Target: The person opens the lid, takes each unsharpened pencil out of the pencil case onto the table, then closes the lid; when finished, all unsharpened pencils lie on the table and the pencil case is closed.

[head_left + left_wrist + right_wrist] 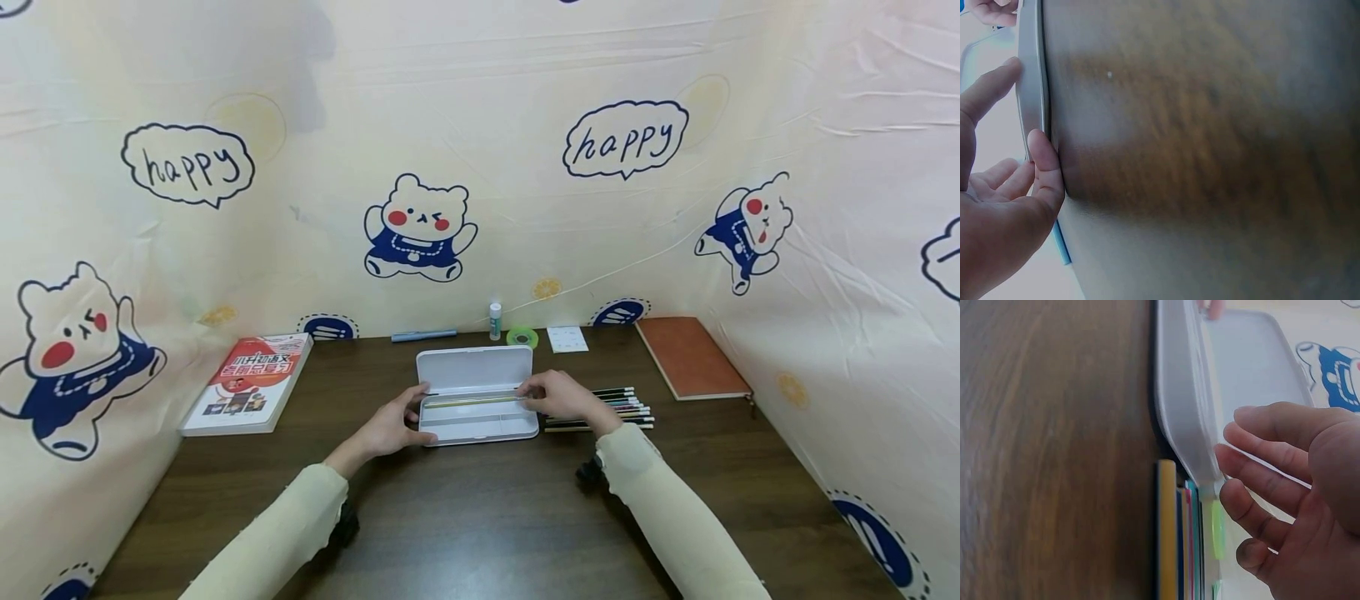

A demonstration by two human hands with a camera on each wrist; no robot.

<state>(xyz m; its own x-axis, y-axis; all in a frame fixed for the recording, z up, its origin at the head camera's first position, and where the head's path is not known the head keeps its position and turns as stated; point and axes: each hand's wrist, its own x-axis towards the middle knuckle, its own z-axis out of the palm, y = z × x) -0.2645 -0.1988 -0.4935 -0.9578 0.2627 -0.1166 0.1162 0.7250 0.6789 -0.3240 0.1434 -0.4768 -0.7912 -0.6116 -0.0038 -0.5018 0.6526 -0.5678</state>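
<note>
A white pencil case (480, 431) lies on the table with its lid (475, 368) raised at the back. Inside, along the rear compartment, lies a yellow pencil (472, 402). My left hand (392, 423) grips the case's left end, thumb at the front corner; the left wrist view shows fingertips against the case wall (1030, 87). Over the case's right end is my right hand (558, 395), fingers loosely bent. In the right wrist view, nothing shows between its fingers (1266, 481). Several pencils (626, 410) lie side by side just right of the case, partly behind that hand.
Behind the case are a blue pen-like stick (423, 336), a glue stick (495, 322), a green tape roll (522, 337) and a white card (567, 339). A red-and-white book (251, 385) lies left, a brown notebook (693, 358) right. Printed cloth (480, 125) walls the table.
</note>
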